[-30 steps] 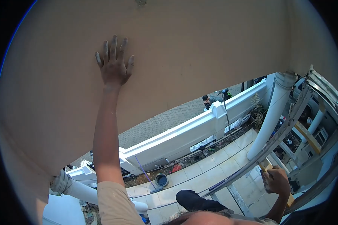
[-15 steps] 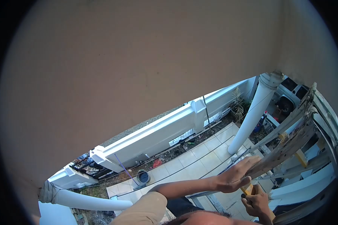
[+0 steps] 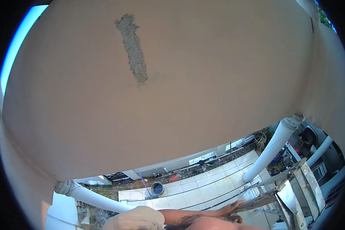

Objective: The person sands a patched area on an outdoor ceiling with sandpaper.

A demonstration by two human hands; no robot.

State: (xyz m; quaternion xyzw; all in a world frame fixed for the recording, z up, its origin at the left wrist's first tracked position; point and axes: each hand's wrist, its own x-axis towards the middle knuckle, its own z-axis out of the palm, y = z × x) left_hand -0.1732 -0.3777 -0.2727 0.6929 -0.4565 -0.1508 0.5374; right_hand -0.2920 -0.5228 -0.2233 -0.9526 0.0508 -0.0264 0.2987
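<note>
Head: left hand (image 3: 230, 209) on beam (image 3: 258, 201).

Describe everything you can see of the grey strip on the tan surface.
The grey strip is long, narrow and rough, like smeared cement, with ragged edges and a wider, jagged upper end. In the picture it slants down slightly rightward on the smooth tan surface, left of centre. It touches nothing else. Whether it is wet or dry cannot be told.

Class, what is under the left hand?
One end of a board appears to be under the left hand; the hand covers that spot, so the contact cannot be seen.
</note>
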